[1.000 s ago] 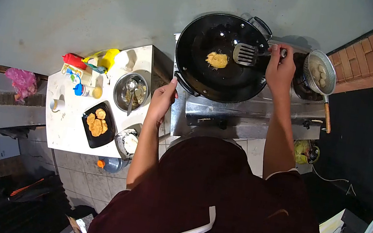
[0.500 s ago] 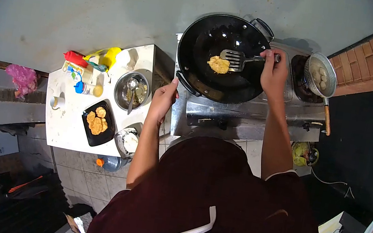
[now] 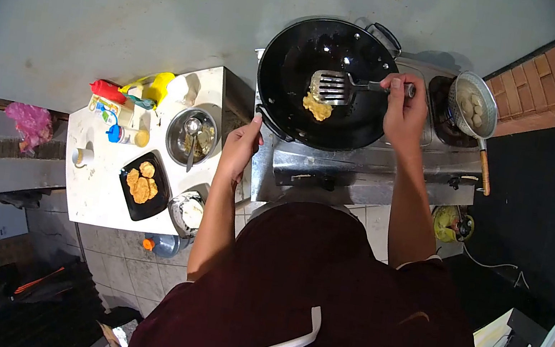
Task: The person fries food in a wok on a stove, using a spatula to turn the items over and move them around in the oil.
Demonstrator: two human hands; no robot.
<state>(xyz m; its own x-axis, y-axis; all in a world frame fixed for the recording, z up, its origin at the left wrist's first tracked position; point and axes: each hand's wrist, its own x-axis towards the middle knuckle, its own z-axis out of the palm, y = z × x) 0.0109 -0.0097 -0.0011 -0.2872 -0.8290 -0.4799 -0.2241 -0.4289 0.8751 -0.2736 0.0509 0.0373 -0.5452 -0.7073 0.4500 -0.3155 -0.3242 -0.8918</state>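
Note:
A large black wok [image 3: 358, 124] stands on the stove. In it lies a yellow fried piece [image 3: 317, 109], its upper part against or under the slotted head of a metal spatula [image 3: 334, 88]. My right hand [image 3: 404, 110] is closed round the spatula's handle over the wok's right rim. At the wok's lower left handle, my left hand [image 3: 241, 147] is closed with the thumb up on the handle; the other fingers are partly hidden.
On the left, a white table [image 3: 88, 198] bears a black plate [image 3: 134, 207] of fried pieces, a steel bowl [image 3: 178, 136] with a spoon, bottles and a white bowl [image 3: 186, 211]. A strainer [image 3: 475, 110] holding pale round pieces sits at the right burner [image 3: 437, 126].
The spatula has shifted left in the wok, and the fried piece has moved slightly down and left. My right hand went a little left with it. My left hand keeps its hold.

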